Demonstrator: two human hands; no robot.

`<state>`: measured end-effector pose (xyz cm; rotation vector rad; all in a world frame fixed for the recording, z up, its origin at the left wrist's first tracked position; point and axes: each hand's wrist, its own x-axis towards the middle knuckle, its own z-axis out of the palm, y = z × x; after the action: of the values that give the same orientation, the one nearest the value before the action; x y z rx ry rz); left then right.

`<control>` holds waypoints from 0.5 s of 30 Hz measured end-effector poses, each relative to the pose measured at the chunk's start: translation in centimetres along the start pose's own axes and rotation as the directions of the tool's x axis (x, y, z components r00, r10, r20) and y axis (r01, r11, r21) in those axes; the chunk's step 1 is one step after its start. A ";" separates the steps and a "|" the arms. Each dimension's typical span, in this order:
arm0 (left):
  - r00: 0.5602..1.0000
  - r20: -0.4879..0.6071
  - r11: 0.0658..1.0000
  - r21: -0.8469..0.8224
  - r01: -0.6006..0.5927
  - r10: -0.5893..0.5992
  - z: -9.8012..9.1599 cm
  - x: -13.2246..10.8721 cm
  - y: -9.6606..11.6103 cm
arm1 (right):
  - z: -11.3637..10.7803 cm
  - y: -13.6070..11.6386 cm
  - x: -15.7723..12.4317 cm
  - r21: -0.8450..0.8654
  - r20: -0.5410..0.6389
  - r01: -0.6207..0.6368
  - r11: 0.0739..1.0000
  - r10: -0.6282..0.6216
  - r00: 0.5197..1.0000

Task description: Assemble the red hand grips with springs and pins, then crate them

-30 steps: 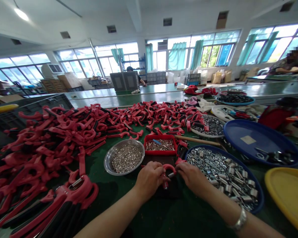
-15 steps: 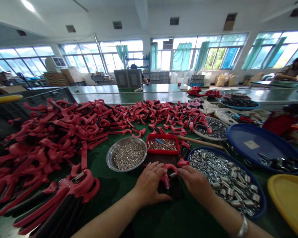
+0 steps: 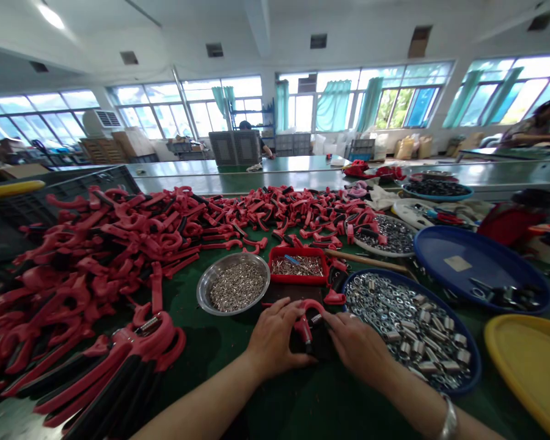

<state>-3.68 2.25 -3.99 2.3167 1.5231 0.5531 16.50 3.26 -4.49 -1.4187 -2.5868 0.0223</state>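
A red tool part with a curved hook end [image 3: 312,304] lies on a dark block in front of me. My left hand [image 3: 275,336] grips it from the left, fingers on top and thumb near its lower end. Inside the hook sits a small metal coil spring [image 3: 315,319]. The fingers of my right hand [image 3: 358,342] are pressed together at the right end of the hook, beside the spring; their tips are partly hidden. Close behind the hands is a red tray [image 3: 297,281] of rivet-like metal pins.
A steel bowl [image 3: 201,293] of small metal pieces stands left. To the right, a blue tray [image 3: 474,366] holds springs, washers and nuts. Red-and-black tool parts [image 3: 119,238] are heaped left and behind. A wooden-handled tool [image 3: 371,260] lies behind the blue tray. Co-workers sit farther off.
My right hand has moved slightly left and in to the hook's right end, by the spring. My left hand keeps its grip. The view has shifted a little.
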 end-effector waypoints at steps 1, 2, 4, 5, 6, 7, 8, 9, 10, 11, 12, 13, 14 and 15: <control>1.000 -0.007 1.000 0.006 0.007 -0.007 0.0 0.0 0.0 | -0.6 0.3 0.0 0.043 -0.013 -0.030 0.999 0.030 0.999; 1.000 -0.009 1.000 0.015 0.008 -0.008 -0.1 0.1 0.1 | -1.3 0.9 -0.1 0.063 -0.037 -0.074 0.995 0.077 0.996; 1.000 0.003 0.999 0.041 -0.001 0.001 -0.5 0.3 0.3 | -3.0 3.0 -0.3 0.030 -0.112 -0.214 0.976 0.216 0.970; 1.000 0.011 0.998 0.058 -0.009 0.009 -0.7 0.5 0.5 | -3.9 4.4 -0.4 0.005 -0.153 -0.307 0.952 0.304 0.940; 1.000 0.020 0.997 0.077 -0.020 0.019 -1.0 0.7 0.6 | -4.8 6.0 -0.3 -0.011 -0.186 -0.399 0.917 0.390 0.902; 0.999 0.029 0.995 0.097 -0.032 0.030 -1.3 0.8 0.7 | -5.6 7.7 -0.1 0.001 -0.199 -0.476 0.879 0.467 0.862; 0.999 0.034 0.992 0.116 -0.043 0.039 -1.5 1.0 0.8 | -6.2 9.3 0.3 0.054 -0.170 -0.526 0.849 0.527 0.833; 0.998 0.035 0.990 0.133 -0.053 0.048 -1.7 1.1 0.8 | -6.6 10.8 0.9 0.093 -0.127 -0.541 0.836 0.549 0.826; 0.998 0.035 0.988 0.145 -0.060 0.056 -1.8 1.2 0.7 | -6.7 12.2 1.7 0.137 -0.083 -0.547 0.826 0.559 0.825; 0.998 0.033 0.986 0.153 -0.065 0.061 -1.8 1.2 0.6 | -6.5 13.2 2.8 0.186 -0.038 -0.549 0.815 0.564 0.825; 0.998 0.028 0.985 0.158 -0.066 0.062 -1.7 1.3 0.5 | -6.1 14.0 4.0 0.235 0.002 -0.555 0.798 0.570 0.821; 0.998 0.026 0.985 0.161 -0.063 0.060 -1.6 1.4 0.3 | -5.6 14.4 5.3 0.290 0.044 -0.568 0.770 0.583 0.812; 0.998 0.027 0.985 0.161 -0.058 0.054 -1.5 1.5 0.2 | -5.0 14.6 6.7 0.347 0.088 -0.585 0.733 0.596 0.798; 0.998 0.030 0.986 0.160 -0.053 0.048 -1.3 1.6 0.1 | -4.4 14.5 8.0 0.401 0.131 -0.603 0.690 0.608 0.783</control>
<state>-3.66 3.71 -2.59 2.4788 1.5528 0.4242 25.19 17.51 -0.45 -1.9823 -1.8020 0.6284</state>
